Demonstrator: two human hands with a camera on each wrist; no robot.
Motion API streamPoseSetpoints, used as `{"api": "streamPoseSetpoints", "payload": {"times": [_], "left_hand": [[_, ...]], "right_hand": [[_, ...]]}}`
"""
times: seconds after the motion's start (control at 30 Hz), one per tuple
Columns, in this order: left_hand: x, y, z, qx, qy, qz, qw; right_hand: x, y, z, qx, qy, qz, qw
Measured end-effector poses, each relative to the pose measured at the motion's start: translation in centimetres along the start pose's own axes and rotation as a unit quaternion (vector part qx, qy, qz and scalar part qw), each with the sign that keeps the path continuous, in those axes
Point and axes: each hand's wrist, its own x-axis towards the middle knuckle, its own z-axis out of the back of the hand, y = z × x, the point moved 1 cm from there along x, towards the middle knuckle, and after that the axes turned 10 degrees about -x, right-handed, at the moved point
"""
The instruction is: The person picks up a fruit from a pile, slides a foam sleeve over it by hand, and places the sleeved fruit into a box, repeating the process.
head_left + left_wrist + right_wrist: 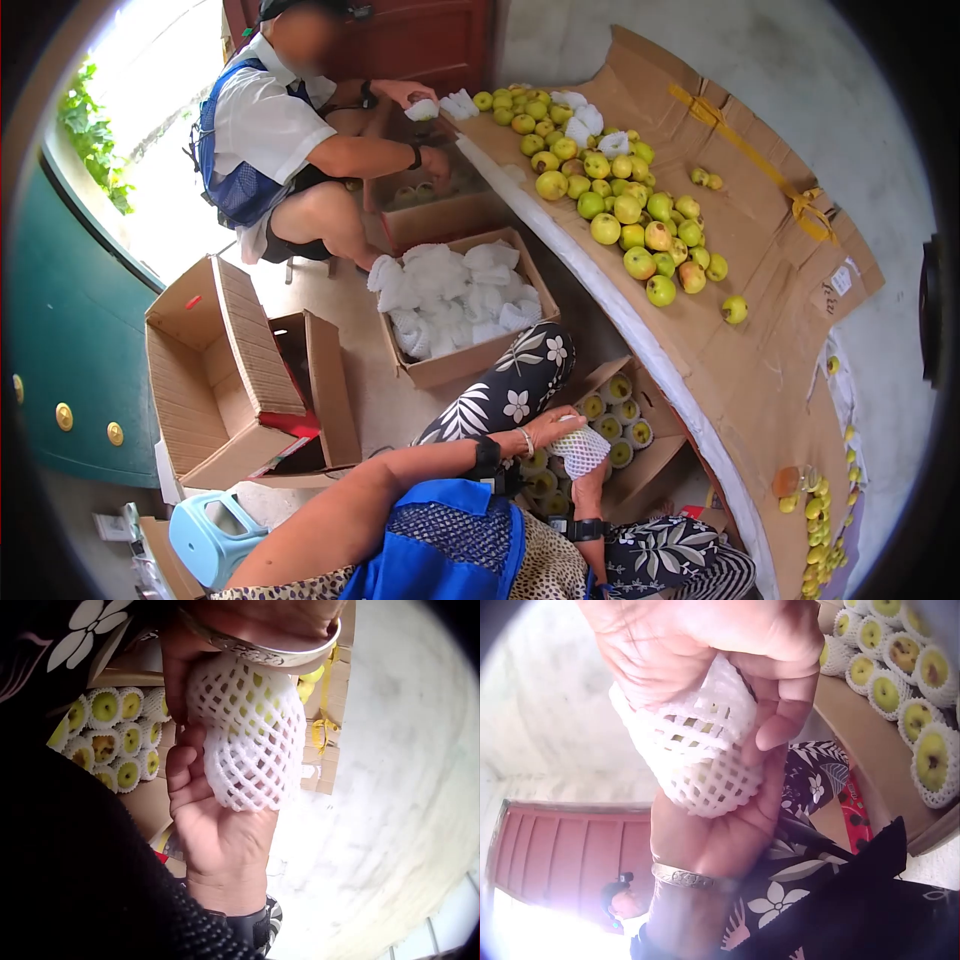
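Observation:
Between my two hands is a yellow-green apple in a white foam net sleeve [580, 452], its skin showing through the mesh in both wrist views. My left hand [548, 428], with a silver bracelet [262, 652] at its wrist, grips one end of the sleeved apple. From the opposite end my right hand [705, 637] holds it, fingers curled along the sleeve's side. Part of the left hand's fingers is hidden behind the net. Just below the hands, an open carton [655, 425] contains several apples in foam sleeves [105, 707].
Loose apples [628, 208] are spread over a cardboard-covered table [760, 370] on the right. A box [440, 373] heaped with foam nets [450, 290] stands ahead. Cartons [210, 380] and a blue stool [210, 540] are at left. Another person [270, 130] squats beyond, holding a foam net.

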Motion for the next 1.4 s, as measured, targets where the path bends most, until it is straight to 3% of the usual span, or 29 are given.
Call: {"api": "streamPoseSetpoints", "payload": {"times": [0.13, 0.23, 0.33, 0.37, 0.7, 0.9, 0.97, 1.17, 1.4], "left_hand": [[0.9, 1.0, 0.8, -0.031, -0.033, -0.012, 0.999], [1.1, 0.9, 1.0, -0.032, -0.013, -0.018, 0.999], [0.7, 0.0, 1.2, -0.094, 0.029, 0.079, 0.992], [0.5, -0.2, 1.1, -0.058, 0.04, 0.049, 0.996], [0.6, 0.4, 1.0, -0.078, 0.012, 0.042, 0.996], [0.9, 0.9, 1.1, -0.061, 0.016, 0.039, 0.997], [1.0, 0.9, 1.3, -0.068, 0.033, 0.066, 0.995], [1.4, 1.7, 1.4, -0.01, 0.022, 0.026, 0.999], [1.0, 1.1, 1.3, -0.057, -0.006, 0.104, 0.993]], "right_hand": [[-0.6, 1.2, 0.0, 0.038, 0.028, -0.029, 0.998], [-0.4, 0.6, 0.6, 0.045, 0.043, -0.013, 0.998], [0.0, -0.8, 1.4, 0.055, 0.032, 0.006, 0.998], [0.1, -1.0, 1.5, 0.05, 0.026, 0.013, 0.998], [-0.2, 0.4, 0.4, 0.13, 0.008, -0.02, 0.991], [0.2, -1.1, 1.4, 0.037, -0.01, -0.022, 0.999], [0.3, -1.0, 1.6, 0.061, -0.015, -0.039, 0.997], [0.0, 0.1, 1.2, 0.088, 0.009, -0.044, 0.995], [-0.1, 0.0, 1.1, 0.086, 0.004, -0.054, 0.995]]}}
